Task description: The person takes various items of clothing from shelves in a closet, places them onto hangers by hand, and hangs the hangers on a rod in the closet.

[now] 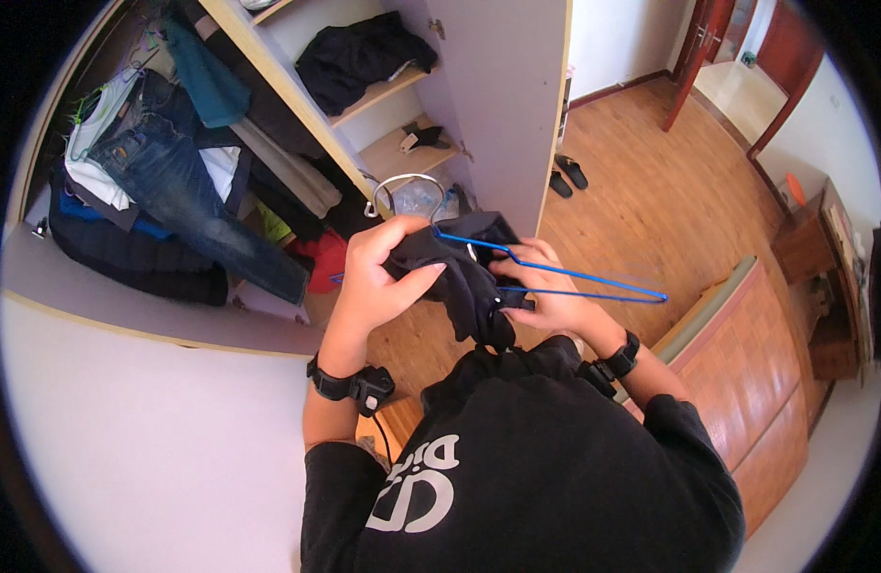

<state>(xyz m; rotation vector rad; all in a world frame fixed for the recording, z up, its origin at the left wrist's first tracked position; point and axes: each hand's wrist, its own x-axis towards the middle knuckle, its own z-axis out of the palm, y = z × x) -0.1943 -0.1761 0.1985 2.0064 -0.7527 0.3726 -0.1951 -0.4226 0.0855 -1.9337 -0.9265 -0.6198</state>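
Both my hands hold a dark garment (469, 286) in front of my chest. A blue clothes hanger (591, 272) with a silver metal hook runs through or across the cloth, and one end of it sticks out bare to the right. My left hand (383, 276) grips the cloth just below the hook, thumb on top. My right hand (548, 286) pinches the garment near a small white button or spot, its fingers around the hanger's arms. How the cloth sits on the hanger is partly hidden by folds and fingers.
An open wardrobe at the left holds hanging jeans (175, 179), a teal garment (211, 79) and other clothes. Folded black clothing (362, 57) lies on a shelf beside the wardrobe door (505, 107). Black slippers (571, 172) are on the wooden floor; a wooden-panelled piece (741, 387) stands right.
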